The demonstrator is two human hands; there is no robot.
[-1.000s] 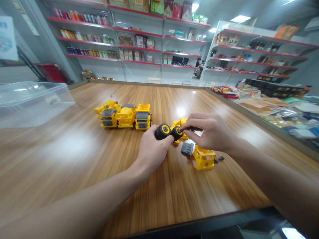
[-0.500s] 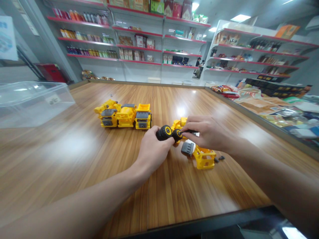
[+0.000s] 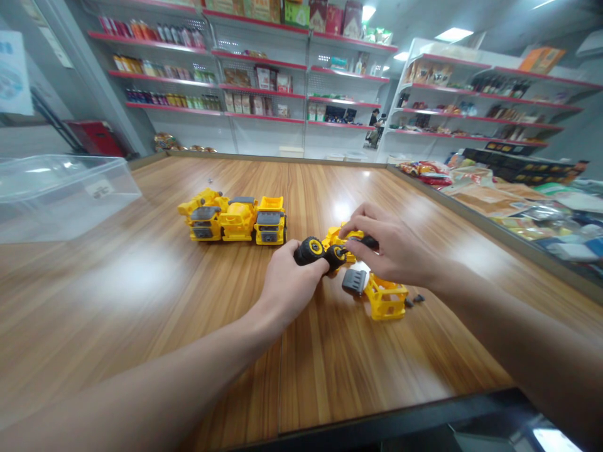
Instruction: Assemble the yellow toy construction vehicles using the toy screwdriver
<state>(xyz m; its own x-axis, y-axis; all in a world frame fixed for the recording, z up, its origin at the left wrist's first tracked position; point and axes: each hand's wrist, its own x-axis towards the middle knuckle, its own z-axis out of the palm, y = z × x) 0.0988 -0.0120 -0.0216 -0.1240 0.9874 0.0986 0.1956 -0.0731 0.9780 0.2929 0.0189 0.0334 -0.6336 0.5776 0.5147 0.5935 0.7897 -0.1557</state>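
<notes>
My left hand (image 3: 294,276) is closed around a toy truck chassis with black tyres and yellow hubs (image 3: 311,250). In my right hand (image 3: 384,245) is a screwdriver (image 3: 370,242) with a dark handle, pinched between thumb and fingers. Its tip meets the hub of the nearer right wheel (image 3: 336,253). Behind the hands lie yellow toy parts (image 3: 333,235), partly covered by them. Below my right hand sits a yellow truck body frame (image 3: 387,298), beside a grey-and-white cab piece (image 3: 355,282). Small dark parts (image 3: 415,301) lie to its right.
Three yellow toy trucks stand in a row at the left: one with an arm (image 3: 205,216), a rounded one (image 3: 239,220) and a dump truck (image 3: 271,221). A clear plastic bin (image 3: 66,201) is at far left. Packaged goods (image 3: 499,194) lie beyond the table's right edge.
My right hand's fingers have shifted and lifted on the screwdriver, so its dark handle now shows. The tip stays at the wheel, and my left hand has hardly moved.
</notes>
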